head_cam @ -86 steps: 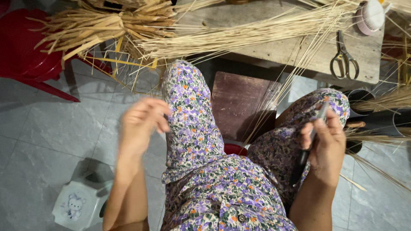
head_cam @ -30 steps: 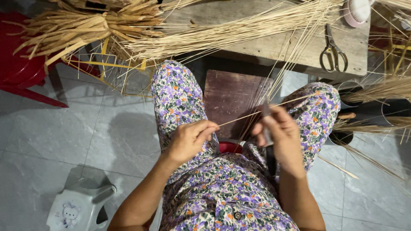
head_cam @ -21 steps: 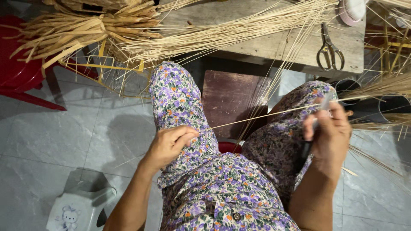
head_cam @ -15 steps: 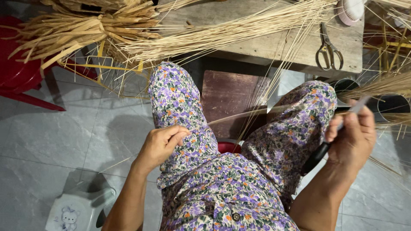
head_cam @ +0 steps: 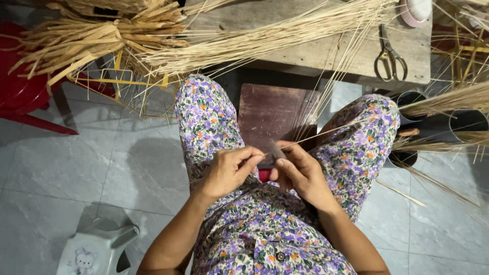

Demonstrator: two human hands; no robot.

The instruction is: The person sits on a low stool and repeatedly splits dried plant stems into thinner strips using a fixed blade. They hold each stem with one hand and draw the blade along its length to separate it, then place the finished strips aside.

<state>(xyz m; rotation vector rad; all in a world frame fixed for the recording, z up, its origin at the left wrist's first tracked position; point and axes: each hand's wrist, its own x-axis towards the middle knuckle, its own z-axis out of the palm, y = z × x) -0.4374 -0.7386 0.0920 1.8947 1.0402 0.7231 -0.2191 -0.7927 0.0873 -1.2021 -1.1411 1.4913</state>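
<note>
My left hand [head_cam: 229, 170] and my right hand [head_cam: 300, 173] meet over my lap, between my knees in flowered trousers [head_cam: 209, 117]. The left hand pinches one end of a thin pale straw strip [head_cam: 326, 134] that runs up and right over my right knee. In my right hand is a small knife, its grey blade [head_cam: 277, 150] laid against the strip near the left fingertips. The knife's handle is hidden inside my fist.
A wooden bench [head_cam: 316, 51] ahead carries a long bundle of straw strips [head_cam: 265, 40], scissors [head_cam: 389, 53] and a pink round tin [head_cam: 415, 10]. Dark tubes [head_cam: 433, 127] holding straw stand at right. A red plastic chair [head_cam: 25, 97] is left, a small white stool [head_cam: 97, 252] lower left.
My right hand, which had swung out to the right with the knife along the strip, has come back to the middle beside the left hand. The left hand rose slightly off my thigh.
</note>
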